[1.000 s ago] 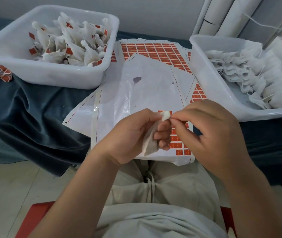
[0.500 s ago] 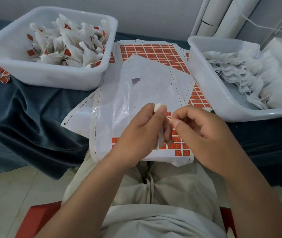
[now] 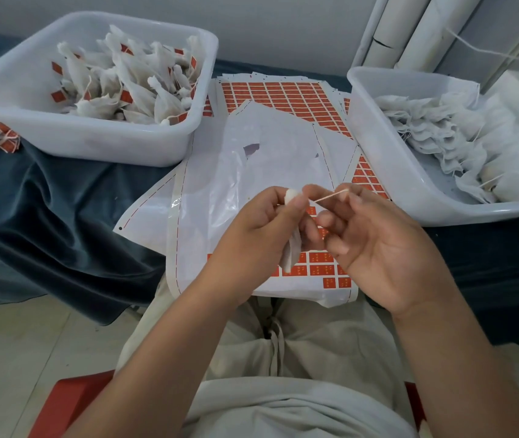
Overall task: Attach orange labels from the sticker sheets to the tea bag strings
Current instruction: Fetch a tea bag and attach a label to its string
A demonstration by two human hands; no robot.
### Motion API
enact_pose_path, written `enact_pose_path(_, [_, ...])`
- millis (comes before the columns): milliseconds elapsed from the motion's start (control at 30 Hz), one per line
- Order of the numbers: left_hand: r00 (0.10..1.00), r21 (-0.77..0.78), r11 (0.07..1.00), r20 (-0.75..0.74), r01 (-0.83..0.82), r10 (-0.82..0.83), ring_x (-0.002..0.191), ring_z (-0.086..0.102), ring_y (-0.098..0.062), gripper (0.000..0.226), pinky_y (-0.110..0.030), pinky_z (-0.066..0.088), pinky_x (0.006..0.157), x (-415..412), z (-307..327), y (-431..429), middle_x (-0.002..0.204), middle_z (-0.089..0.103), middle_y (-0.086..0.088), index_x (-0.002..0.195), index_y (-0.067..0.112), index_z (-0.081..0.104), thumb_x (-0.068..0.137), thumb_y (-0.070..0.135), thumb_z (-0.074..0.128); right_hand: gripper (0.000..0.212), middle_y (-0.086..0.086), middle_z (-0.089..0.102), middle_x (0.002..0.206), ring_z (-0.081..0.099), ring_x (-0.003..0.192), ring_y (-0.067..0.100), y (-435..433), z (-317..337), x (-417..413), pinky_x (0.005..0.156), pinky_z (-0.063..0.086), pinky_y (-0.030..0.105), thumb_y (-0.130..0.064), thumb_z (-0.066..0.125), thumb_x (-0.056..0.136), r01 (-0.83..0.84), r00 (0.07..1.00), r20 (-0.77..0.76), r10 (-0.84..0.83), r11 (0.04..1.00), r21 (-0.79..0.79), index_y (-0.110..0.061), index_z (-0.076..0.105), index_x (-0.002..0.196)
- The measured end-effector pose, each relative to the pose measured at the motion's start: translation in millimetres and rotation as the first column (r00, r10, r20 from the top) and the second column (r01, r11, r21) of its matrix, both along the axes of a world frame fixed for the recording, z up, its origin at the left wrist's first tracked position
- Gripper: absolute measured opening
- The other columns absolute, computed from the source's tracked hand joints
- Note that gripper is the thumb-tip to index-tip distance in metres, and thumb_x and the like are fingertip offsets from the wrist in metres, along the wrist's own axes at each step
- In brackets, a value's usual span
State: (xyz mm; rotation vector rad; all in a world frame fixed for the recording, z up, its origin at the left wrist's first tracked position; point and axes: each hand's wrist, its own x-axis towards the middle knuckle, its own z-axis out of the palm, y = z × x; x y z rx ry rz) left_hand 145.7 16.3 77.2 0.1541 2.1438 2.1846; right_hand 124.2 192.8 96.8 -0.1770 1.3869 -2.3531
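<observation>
White tea bag (image 3: 290,251) gripped in left hand (image 3: 258,235), knot up, over sticker sheet (image 3: 207,216) at worktop (image 3: 62,216) front edge. Right hand (image 3: 378,248) pinches string (image 3: 329,196) end, other fingers loosely spread; string taut between hands. I log orange labels (image 3: 318,259) on sheet's lower rows. Labelled bags (image 3: 138,86) in left bin (image 3: 94,147), plain bags (image 3: 425,131) in right bin (image 3: 387,172).

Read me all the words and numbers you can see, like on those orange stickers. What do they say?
No text can be read here.
Orange labels on the near sheet: pale marks, too small and blurred to read.
Orange labels on the far sheet: too small to read.
Left tub and right tub: no writing shows.
</observation>
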Motion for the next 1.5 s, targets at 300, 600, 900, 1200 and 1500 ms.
enact_pose_path(300, [0.999,-0.134,0.991,-0.035,-0.001,-0.003,0.059,0.063,-0.002,0.018,-0.013,0.047,0.057,-4,-4,-6,0.069,0.067,0.011,0.095,0.023,0.06,0.109,0.034,0.053,0.007,0.002,0.061,0.086,0.049,0.061,0.011,2,4,0,0.056,0.047,0.023,-0.013,0.05,0.098,-0.001,1.0,-0.008,0.0,0.999,-0.044,-0.013,0.055,0.093])
enact_pose_path(600, [0.986,-0.249,0.959,-0.126,-0.135,0.106,0.068,0.071,-0.005,0.017,-0.02,0.055,0.061,-4,-10,0,0.076,0.073,0.009,0.089,0.026,0.061,0.1,0.038,0.066,0.011,0.002,0.052,0.078,0.041,0.056,0.01,4,10,2,0.05,0.041,0.022,-0.008,0.045,0.102,0.055,0.989,0.139,-0.056,0.998,0.012,-0.013,0.048,0.092])
enact_pose_path(900, [0.991,-0.326,0.943,-0.088,0.064,-0.097,0.088,0.076,0.0,0.01,-0.019,0.061,0.076,-2,-7,-7,0.092,0.076,0.026,0.091,0.036,0.066,0.097,0.044,0.064,0.018,0.003,0.055,0.077,0.043,0.06,0.011,13,17,3,0.053,0.044,0.022,-0.004,0.039,0.108,0.092,0.993,0.068,-0.098,0.991,0.096,-0.011,0.048,0.094])
enact_pose_path(1200, [0.958,-0.38,0.921,-0.224,0.083,-0.178,0.088,0.072,-0.013,0.011,-0.038,0.06,0.077,2,-6,-3,0.094,0.075,0.012,0.094,0.039,0.062,0.104,0.041,0.061,0.007,0.003,0.05,0.073,0.066,0.078,0.021,5,17,8,0.081,0.06,0.035,-0.011,0.048,0.097,0.119,0.985,-0.128,-0.117,0.993,0.011,-0.01,0.048,0.09])
enact_pose_path(1500, [0.91,-0.921,0.385,-0.208,-0.059,-0.358,0.153,0.033,-0.015,0.079,-0.046,0.009,0.126,-4,-61,24,0.163,0.04,0.017,0.154,0.042,0.04,0.086,0.062,0.076,0.024,-0.009,0.042,0.059,0.03,0.05,0.008,59,-1,-27,0.043,0.03,0.02,-0.015,0.047,0.107,0.341,0.938,-0.134,-0.32,0.774,0.534,-0.018,0.054,0.084])
